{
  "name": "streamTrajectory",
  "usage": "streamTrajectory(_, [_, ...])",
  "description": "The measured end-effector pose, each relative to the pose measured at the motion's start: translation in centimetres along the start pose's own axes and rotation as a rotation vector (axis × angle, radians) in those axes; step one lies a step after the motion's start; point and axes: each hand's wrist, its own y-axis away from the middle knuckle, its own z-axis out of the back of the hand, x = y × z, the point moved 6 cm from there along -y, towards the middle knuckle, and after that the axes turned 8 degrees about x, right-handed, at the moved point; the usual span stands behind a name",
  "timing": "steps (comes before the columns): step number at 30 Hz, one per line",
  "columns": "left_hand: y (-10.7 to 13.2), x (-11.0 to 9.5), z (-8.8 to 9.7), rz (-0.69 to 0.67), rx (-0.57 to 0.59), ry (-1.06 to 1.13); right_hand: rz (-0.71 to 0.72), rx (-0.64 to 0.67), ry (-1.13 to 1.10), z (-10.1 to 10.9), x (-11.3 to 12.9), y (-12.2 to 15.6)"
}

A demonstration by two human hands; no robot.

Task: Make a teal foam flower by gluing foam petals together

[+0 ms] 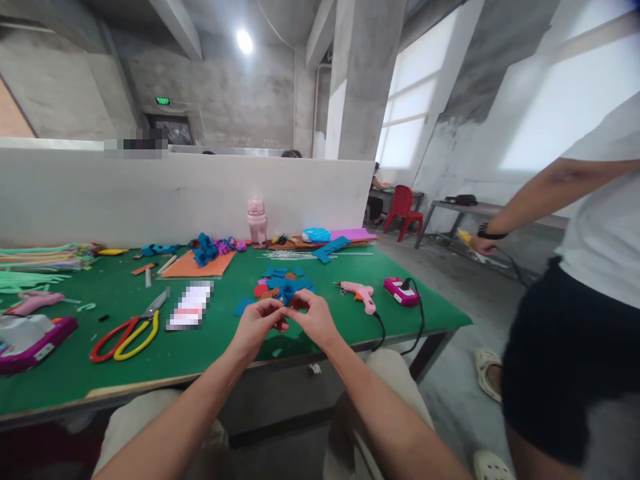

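Close together over the table's near edge, both my hands pinch a blue felt piece (287, 289) that looks folded or gathered. My left hand (261, 319) has its thumb and fingers closed at the lower left of the felt. From the other side, my right hand (315, 317) grips it, thumb meeting the left fingertips. Just behind lie loose blue felt scraps (275, 272) and a red felt disc (261, 290). A blue felt circle (243, 307) rests left of my fingers. The exact fold between my fingertips is hidden.
Right of my hands lie a pink glue gun (360, 293) and a magenta power strip (401, 291) with cords. Red-and-yellow-handled scissors (131, 337) lie left, near a second glue gun (37, 302). A pink bottle (257, 223) stands behind. A person (595, 220) stands at right.
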Motion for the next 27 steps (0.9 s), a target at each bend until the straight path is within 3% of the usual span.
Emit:
streamTrajectory(4, [-0.1,0.3,-0.2,0.009,0.036,-0.017,-0.001,-0.024,-0.055,0.2,0.0,0.0])
streamTrajectory(9, [0.1,0.4,-0.8,0.065,0.101,-0.062,-0.131,0.006,-0.323,0.0,-1.0,0.0])
streamTrajectory(12, [0.4,-0.3,-0.7,0.111,0.135,-0.078,-0.178,-0.048,-0.389,0.4,-1.3,-0.1])
streamTrajectory(14, [0.4,-0.9,-0.2,0.124,0.146,-0.104,-0.186,-0.074,-0.411,0.8,-1.6,-0.2])
streamTrajectory(16, [0.1,-1.6,1.2,0.114,0.08,-0.181,-0.181,-0.078,-0.418,1.2,-2.1,-0.4])
streamTrajectory(19, [-0.5,-1.9,3.8,0.138,-0.075,-0.531,-0.177,-0.101,-0.408,1.6,-3.1,-0.6])
streamTrajectory(21, [-0.5,-2.0,4.6,0.077,-0.132,-0.842,-0.182,-0.123,-0.406,1.8,-3.9,-0.6])
streamTrajectory(24, [0.9,-1.1,3.0,-0.166,0.013,-1.157,-0.198,-0.134,-0.404,1.5,-4.7,-0.6])
streamTrajectory(26, [2.9,0.1,2.2,-0.234,-0.028,-1.313,-0.205,-0.127,-0.402,1.1,-5.1,-0.5])
streamTrajectory(27, [4.0,0.7,2.0,-0.231,-0.107,-1.399,-0.206,-0.125,-0.398,0.8,-5.4,-0.5])
